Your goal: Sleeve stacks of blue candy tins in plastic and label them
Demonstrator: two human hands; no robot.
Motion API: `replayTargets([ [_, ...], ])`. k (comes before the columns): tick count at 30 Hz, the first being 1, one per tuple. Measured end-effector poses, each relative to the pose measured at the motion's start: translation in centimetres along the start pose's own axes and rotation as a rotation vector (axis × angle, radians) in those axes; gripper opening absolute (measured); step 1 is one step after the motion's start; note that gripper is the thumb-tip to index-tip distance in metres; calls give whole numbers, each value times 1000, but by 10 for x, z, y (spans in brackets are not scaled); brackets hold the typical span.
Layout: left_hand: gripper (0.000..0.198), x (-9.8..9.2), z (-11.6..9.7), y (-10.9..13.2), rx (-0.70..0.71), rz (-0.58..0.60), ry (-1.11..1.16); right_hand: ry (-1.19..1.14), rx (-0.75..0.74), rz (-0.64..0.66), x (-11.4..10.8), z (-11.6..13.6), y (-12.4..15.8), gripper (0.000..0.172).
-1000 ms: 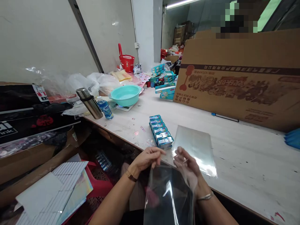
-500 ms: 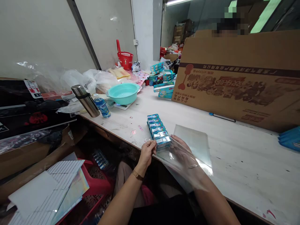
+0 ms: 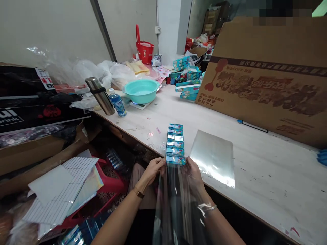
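Observation:
A row of several small blue boxes lies on the white table, running away from me. My left hand and my right hand pinch the open mouth of a clear plastic bag on either side of the nearest box, at the table's front edge. The bag hangs down over my right forearm towards my lap. A stack of flat clear bags lies just right of the boxes.
A large cardboard box stands at the back right. A teal basin on a scale, a steel flask, a small bottle and more blue boxes sit at the back left. A red stool and white sheets are below left.
Both hands went from holding the bag off the table edge to the near end of the row. The bag's mouth now sits at the nearest box and the bag hangs straight down.

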State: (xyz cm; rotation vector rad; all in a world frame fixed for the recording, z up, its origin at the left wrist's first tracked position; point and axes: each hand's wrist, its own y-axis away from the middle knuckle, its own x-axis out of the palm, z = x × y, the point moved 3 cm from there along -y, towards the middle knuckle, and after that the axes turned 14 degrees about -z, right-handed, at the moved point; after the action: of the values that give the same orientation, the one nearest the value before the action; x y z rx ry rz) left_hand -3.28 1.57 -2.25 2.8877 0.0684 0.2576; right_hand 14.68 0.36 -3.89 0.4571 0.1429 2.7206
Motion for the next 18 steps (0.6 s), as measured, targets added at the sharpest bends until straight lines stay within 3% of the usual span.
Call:
replayTargets([
  [4, 62, -2, -2, -10, 118, -204, 7, 67, -93, -112, 1, 1, 13, 46],
  [6, 65, 1, -1, -15, 135, -247, 35, 119, -130, -124, 1, 7, 12, 47],
  [13, 64, 5, 11, -13, 74, -262, 136, 229, -208, 7, 3, 14, 0, 49],
  [18, 64, 17, 12, -9, 7, -211, 349, 151, -177, -20, 9, 18, 6, 47],
])
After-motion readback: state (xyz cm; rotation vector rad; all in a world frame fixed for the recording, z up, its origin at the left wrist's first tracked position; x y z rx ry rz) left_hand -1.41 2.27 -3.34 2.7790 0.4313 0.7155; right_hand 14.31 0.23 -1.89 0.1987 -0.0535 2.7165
